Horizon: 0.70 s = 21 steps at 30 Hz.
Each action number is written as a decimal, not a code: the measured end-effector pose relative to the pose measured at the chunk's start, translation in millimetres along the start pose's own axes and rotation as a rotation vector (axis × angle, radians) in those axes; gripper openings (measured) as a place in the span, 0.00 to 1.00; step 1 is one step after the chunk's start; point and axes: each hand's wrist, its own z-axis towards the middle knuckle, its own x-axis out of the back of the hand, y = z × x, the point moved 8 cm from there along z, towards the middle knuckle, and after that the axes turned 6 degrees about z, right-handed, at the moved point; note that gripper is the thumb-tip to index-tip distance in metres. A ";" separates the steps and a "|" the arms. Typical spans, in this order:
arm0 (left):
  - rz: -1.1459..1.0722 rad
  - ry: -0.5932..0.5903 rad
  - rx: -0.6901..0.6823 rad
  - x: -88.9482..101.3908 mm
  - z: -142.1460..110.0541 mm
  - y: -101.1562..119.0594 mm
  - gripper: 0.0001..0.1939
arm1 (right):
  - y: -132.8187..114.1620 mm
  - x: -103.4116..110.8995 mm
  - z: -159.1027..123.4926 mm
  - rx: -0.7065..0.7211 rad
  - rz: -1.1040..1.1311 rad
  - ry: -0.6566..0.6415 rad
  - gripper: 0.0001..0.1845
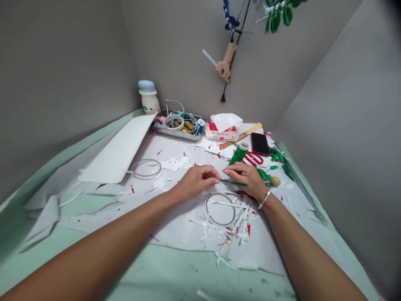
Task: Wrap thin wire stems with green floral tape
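Note:
Between the thumb and fingers of my left hand [203, 179], closed in a pinch, is one end of a thin green stem [233, 182]. The stem points right, and its other end lies below the palm of my right hand [247, 177]. The fingers of that hand are bent and pressed together near the left fingertips; what they pinch is too small to make out. Just behind the right hand a spool of green thread [239, 154] leans slightly, its lower part covered by the fingers. Red-handled scissors [253, 158] lie beside the spool, partly hidden.
White and red paper scraps [241, 225] surround a tape ring [220, 210] before my hands. A second ring [146, 169] and white card [117, 150] lie left. Behind are a metal tray [178, 133], tissues [222, 129] and a phone [260, 144]. A glue gun [226, 62] hangs above.

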 end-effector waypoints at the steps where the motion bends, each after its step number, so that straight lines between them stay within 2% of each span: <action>1: -0.070 0.037 0.033 3.6 1.1 -3.6 0.08 | 0.3 -2.3 -0.3 -0.001 -0.013 -0.014 0.12; 3: -0.144 0.131 0.075 12.5 2.5 -10.3 0.09 | -5.0 -11.9 -1.4 0.025 -0.061 -0.080 0.10; 5: -0.124 0.221 0.101 21.2 2.9 -15.7 0.09 | -15.4 -26.1 -3.9 0.084 -0.129 -0.182 0.09; 7: -0.022 0.291 0.113 28.4 2.2 -18.4 0.08 | -26.8 -35.4 -6.4 0.153 -0.204 -0.227 0.08; 10: 0.251 0.359 0.075 35.2 0.3 -14.3 0.06 | -40.3 -38.8 -8.8 0.240 -0.278 -0.220 0.07; 12: 0.435 0.339 0.025 32.6 0.1 -9.4 0.06 | -45.0 -34.1 -8.9 0.270 -0.287 -0.177 0.08; 15: 0.563 0.226 -0.049 20.2 0.5 -4.5 0.08 | -43.3 -20.8 -6.7 0.249 -0.249 -0.089 0.09; 18: 0.515 0.096 -0.137 5.9 -0.7 3.3 0.09 | -30.8 -5.2 -3.2 0.157 -0.135 0.010 0.10; 21: 0.301 -0.016 -0.151 -3.4 -2.1 8.6 0.07 | -13.6 3.9 -0.9 0.060 -0.040 0.064 0.10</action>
